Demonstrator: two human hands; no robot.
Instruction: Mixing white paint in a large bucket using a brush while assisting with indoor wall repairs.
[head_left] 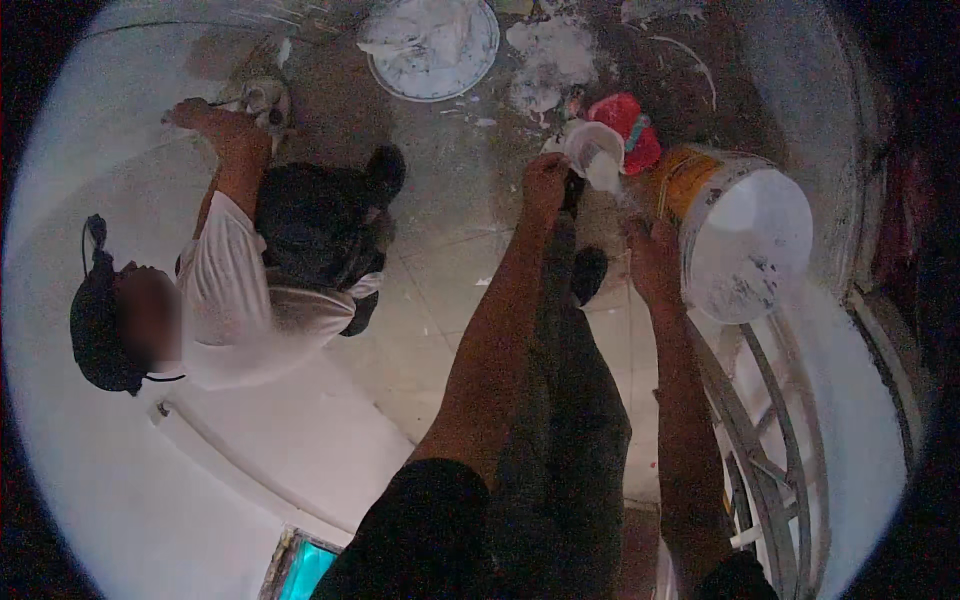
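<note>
My left hand [545, 187] is closed on the rim of a small white tub [580, 138], which is tipped toward me. White paste [602, 172] shows at its mouth. My right hand [655, 258] has its fingers curled just below and to the right of the tub. A pale, blurred shape lies at its fingertips, too dim to name. Close beside that hand is a large white bucket [750, 245] with a yellow-orange side and grey smears inside. A red object [628, 128] of unclear kind lies right behind the tub.
A round white basin [432, 50] holding white material stands at the far side. White splashes [552, 62] mark the floor beside it. At left, a person [250, 310] in a cap and white shirt reaches toward the wall. Metal bars [765, 440] lean at lower right.
</note>
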